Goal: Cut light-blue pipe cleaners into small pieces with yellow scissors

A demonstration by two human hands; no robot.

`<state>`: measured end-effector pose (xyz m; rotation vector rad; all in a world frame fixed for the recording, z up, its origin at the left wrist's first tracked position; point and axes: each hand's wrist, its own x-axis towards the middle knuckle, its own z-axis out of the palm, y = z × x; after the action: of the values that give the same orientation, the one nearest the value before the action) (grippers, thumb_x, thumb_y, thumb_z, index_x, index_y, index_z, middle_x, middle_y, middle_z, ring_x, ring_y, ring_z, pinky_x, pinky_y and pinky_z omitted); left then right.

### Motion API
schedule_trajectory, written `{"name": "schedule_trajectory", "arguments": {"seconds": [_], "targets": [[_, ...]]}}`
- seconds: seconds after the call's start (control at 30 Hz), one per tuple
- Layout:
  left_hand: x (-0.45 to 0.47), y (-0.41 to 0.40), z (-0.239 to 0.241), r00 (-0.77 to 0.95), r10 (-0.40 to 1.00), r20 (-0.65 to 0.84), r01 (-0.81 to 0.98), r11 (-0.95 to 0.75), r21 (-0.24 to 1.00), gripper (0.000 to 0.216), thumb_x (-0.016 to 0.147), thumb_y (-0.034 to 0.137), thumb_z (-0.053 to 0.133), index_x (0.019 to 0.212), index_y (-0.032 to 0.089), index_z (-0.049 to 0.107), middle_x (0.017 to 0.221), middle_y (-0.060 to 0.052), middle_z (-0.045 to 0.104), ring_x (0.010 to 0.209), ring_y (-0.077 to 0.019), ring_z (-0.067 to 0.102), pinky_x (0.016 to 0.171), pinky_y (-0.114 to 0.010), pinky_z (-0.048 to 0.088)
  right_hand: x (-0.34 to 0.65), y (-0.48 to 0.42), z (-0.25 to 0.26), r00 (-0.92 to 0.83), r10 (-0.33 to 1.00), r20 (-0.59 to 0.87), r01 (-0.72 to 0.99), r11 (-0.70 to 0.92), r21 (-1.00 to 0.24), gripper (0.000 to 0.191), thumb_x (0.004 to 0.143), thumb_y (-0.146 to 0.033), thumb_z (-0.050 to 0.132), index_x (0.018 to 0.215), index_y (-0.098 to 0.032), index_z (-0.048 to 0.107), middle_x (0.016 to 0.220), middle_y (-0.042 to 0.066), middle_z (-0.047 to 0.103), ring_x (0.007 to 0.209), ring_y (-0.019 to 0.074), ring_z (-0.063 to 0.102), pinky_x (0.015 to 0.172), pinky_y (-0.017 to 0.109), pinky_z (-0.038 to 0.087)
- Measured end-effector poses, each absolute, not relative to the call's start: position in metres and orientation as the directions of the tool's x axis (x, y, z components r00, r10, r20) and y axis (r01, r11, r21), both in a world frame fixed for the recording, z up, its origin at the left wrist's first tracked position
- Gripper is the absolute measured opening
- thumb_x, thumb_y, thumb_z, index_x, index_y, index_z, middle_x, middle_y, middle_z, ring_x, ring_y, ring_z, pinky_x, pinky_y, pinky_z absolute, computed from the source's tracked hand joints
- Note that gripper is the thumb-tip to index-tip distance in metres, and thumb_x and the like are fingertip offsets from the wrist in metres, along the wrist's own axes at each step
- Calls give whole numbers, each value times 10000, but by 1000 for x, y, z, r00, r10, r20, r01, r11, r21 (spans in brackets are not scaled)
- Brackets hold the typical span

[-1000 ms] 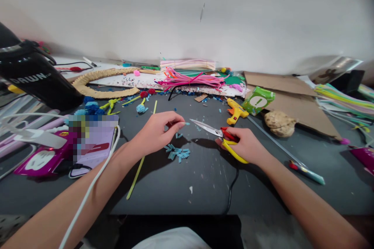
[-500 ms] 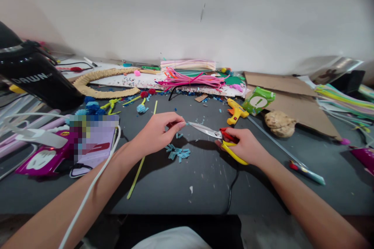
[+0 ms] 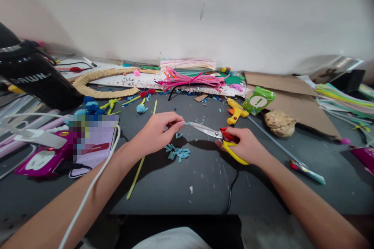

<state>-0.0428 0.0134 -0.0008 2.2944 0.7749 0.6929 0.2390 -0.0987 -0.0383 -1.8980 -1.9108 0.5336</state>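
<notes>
Between thumb and forefinger, my left hand (image 3: 159, 132) pinches a small light-blue strip (image 3: 187, 123), mostly hidden by the fingertips. The tips of a pair of scissors (image 3: 206, 129) meet the strip's end, and their blades look closed or nearly so. My right hand (image 3: 245, 146) grips the red and yellow scissor handles. Under the blades lies a small heap of cut light-blue pieces (image 3: 179, 153) on the grey table (image 3: 204, 186). A thin yellow-green stem (image 3: 136, 179) runs along the table, partly behind my left wrist.
A yellow glue gun (image 3: 236, 111), a green packet (image 3: 258, 100) and a tan lump (image 3: 279, 123) sit right of centre. Pink pipe cleaners (image 3: 193, 79) lie at the back. A black bottle (image 3: 37, 76) stands left; a white cable (image 3: 96, 181) crosses my left forearm.
</notes>
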Motion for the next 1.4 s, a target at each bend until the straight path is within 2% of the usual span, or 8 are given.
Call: {"name": "schedule_trajectory", "arguments": {"seconds": [0.33,0.7,0.97,1.17,1.4], "targets": [[-43,12,0,699,662,271,336,-638,693,229,962,303,497,841,160,630,764,-1,609,693,-106,528,635,-221,381,240,-98,-36,-36,999,33,858,48,-511,333,782,-409,653,670,-207,414,641,-44,453,595,106,356,549,244,278],[-43,13,1,705,665,246,339,-621,706,236,964,302,489,814,159,603,743,9,582,687,-105,510,643,-224,370,240,-97,-34,-34,998,54,899,54,-435,370,798,-446,623,636,-198,401,617,-38,417,606,113,311,558,251,277],[-43,12,2,705,672,227,343,-602,721,245,967,306,478,797,160,579,724,24,561,675,-98,493,638,-221,363,239,-99,-36,21,999,28,856,-4,-517,347,749,-411,685,669,-205,418,616,-55,445,582,100,337,537,232,285],[-43,11,1,707,676,206,359,-594,720,259,976,317,455,794,166,560,717,26,542,667,-102,479,633,-230,358,239,-98,-37,-1,1000,25,867,13,-498,309,768,-405,664,679,-208,443,634,-43,484,589,109,376,546,240,286],[-43,11,1,701,674,233,358,-615,702,237,975,318,462,838,171,587,756,17,570,691,-106,495,630,-230,363,240,-98,-38,-22,1000,15,869,27,-494,319,776,-395,657,671,-209,421,631,-46,463,591,107,363,540,239,269]]}}
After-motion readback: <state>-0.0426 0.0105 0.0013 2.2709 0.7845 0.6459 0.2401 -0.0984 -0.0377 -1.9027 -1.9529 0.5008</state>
